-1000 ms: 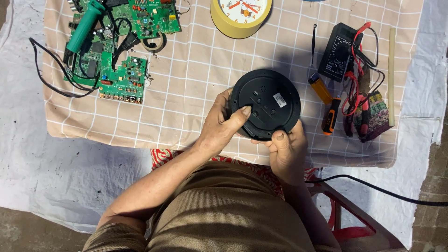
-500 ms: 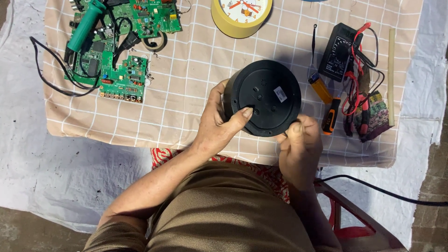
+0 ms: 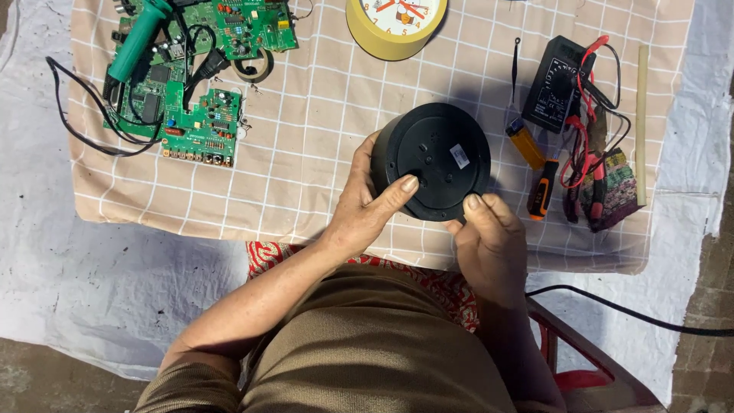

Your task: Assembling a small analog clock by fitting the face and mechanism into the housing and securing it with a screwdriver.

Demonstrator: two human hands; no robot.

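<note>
A black round device, shaped like a short cylinder with a small white label on its flat face, is held above the checked beige cloth. My left hand wraps its left side, thumb pressed on the flat face. My right hand grips its lower right edge with thumb and fingertips. The flat face points up toward me.
Green circuit boards with a teal soldering tool and black cable lie at the far left. A yellow clock sits at the top. At the right are a black multimeter with red leads, an orange-handled screwdriver, a yellow lighter and a pale stick.
The black device has been tilted and turned slightly in my hands, and my right hand has shifted along its lower right edge. Everything on the cloth stays put.
</note>
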